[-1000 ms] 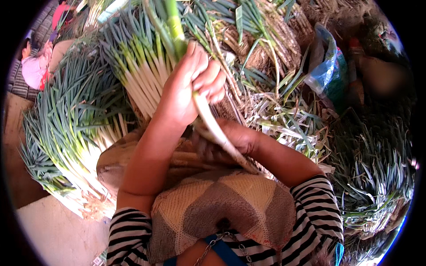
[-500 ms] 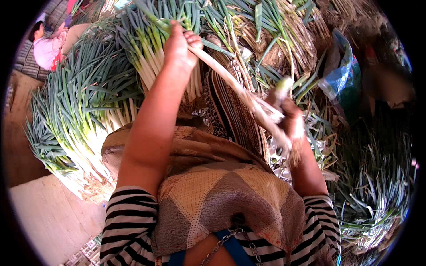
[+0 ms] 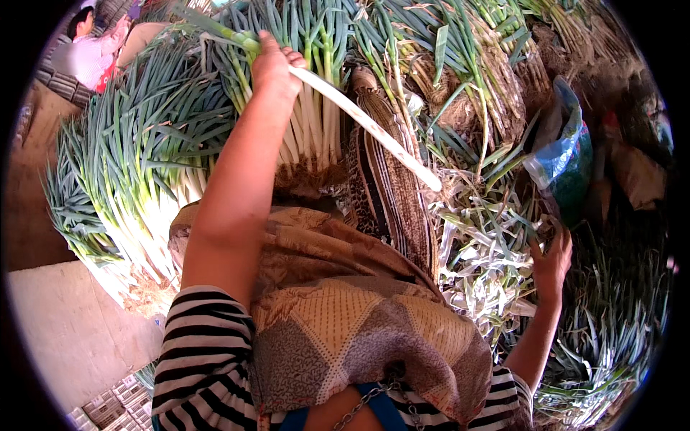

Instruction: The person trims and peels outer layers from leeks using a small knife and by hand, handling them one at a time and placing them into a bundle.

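Note:
My left hand (image 3: 276,66) is closed round a long green onion (image 3: 366,123) where its green leaves meet the white stalk. The stalk is smooth and slants down to the right, its root end over a striped cloth (image 3: 402,183) on my leg. My right hand (image 3: 552,264) is low at the right, beside a heap of stripped onion skins and leaves (image 3: 481,251). Its fingers are spread apart, with nothing plainly held; some fingertips are dark and hard to make out. A bundle of green onions (image 3: 316,136) stands just beyond my left hand.
Large stacks of green onions (image 3: 144,165) lie at the left, and unpeeled ones with earthy roots (image 3: 496,93) lie at the far right. A blue-green plastic bag (image 3: 568,158) and darker onions (image 3: 611,309) are at the right. Another person (image 3: 93,54) sits far left.
My right hand has left the stalk and swung down to the right, away from it. Loose skin around the onion's lower end is gone. My left hand has shifted slightly left, still holding the onion.

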Demonstrator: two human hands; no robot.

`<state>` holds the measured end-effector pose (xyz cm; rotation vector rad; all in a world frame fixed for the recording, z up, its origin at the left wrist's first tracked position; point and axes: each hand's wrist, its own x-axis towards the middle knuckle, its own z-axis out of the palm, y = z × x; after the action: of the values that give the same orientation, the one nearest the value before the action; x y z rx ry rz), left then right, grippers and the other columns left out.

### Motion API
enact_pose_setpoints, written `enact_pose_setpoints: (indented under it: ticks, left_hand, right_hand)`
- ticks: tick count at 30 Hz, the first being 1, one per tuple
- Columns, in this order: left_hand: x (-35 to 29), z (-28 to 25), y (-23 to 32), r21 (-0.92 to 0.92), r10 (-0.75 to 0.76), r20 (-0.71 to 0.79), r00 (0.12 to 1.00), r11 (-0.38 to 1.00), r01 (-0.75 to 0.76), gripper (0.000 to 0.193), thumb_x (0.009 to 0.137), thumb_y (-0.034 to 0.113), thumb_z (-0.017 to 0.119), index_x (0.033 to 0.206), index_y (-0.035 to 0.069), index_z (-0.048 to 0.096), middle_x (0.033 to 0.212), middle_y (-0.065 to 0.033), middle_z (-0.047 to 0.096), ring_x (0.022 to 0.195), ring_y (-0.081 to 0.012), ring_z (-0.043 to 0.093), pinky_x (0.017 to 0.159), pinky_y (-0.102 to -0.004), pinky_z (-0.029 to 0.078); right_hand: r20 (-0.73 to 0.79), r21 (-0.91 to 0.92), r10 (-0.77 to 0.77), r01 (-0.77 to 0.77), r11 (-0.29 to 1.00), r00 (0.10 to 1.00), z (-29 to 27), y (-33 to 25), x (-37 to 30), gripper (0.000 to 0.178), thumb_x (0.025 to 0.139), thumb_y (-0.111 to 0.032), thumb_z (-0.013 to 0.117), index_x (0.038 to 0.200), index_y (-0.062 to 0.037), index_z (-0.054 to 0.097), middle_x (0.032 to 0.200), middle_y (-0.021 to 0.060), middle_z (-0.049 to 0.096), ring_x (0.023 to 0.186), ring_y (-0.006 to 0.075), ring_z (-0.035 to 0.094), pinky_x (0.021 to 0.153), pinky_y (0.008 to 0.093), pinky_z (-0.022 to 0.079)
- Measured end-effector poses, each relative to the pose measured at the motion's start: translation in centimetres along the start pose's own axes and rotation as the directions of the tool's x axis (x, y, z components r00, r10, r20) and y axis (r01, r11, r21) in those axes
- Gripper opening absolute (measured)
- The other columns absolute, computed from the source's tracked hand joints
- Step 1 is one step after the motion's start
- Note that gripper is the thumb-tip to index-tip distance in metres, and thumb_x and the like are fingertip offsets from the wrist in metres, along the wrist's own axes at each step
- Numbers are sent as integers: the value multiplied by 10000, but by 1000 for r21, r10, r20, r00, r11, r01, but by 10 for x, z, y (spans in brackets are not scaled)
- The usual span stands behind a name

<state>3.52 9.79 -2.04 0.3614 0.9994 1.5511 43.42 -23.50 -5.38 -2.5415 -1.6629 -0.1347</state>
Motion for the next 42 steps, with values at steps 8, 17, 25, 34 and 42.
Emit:
enact_pose_setpoints:
  ticks: [8, 17, 25, 34, 42]
  left_hand:
    - [-87, 36, -28, 101, -190, 369, 910, 981, 164, 279, 898, 308, 411, 792, 54, 372, 670, -36, 373, 571, -127, 379, 540, -258, 425]
    - [-123, 11, -51, 149, -332, 653, 681, 938, 314, 275, 888, 366, 425, 821, 99, 425, 745, -36, 433, 736, -177, 443, 713, -337, 401]
    - [-118, 18, -50, 200, -277, 737, 616, 961, 193, 296, 895, 376, 387, 808, 102, 459, 831, -71, 518, 895, -251, 541, 837, -400, 424]
    - [-135, 27, -73, 315, -370, 657, 657, 926, 206, 282, 907, 326, 371, 898, 47, 409, 785, -126, 563, 732, -219, 581, 706, -315, 500]
    - [-139, 25, -67, 251, -291, 621, 728, 953, 167, 339, 905, 383, 308, 887, 47, 349, 737, -96, 511, 640, -185, 560, 647, -311, 516]
  right_hand:
    - [99, 850, -572, 230, 474, 814, -30, -216, 58, 306, 819, -213, 576, 1039, -6, 530, 706, 180, 563, 603, 246, 570, 553, 352, 446]
    - [245, 958, -511, -125, 258, 824, 0, -218, 46, 249, 908, -230, 429, 903, -17, 557, 556, 45, 543, 459, 104, 519, 446, 252, 418]
    - [412, 911, -465, -333, 245, 783, 6, -222, 48, 328, 929, -280, 372, 865, -5, 540, 591, 7, 510, 490, 79, 457, 465, 222, 394]
    - [316, 949, -438, -288, 130, 842, -8, -202, 10, 285, 934, -179, 335, 891, 10, 543, 693, 69, 592, 570, 107, 541, 514, 239, 444]
    - [193, 919, -130, -132, 373, 973, 8, -206, 7, 241, 919, -182, 376, 790, -36, 518, 618, 41, 531, 516, 101, 468, 465, 250, 384]
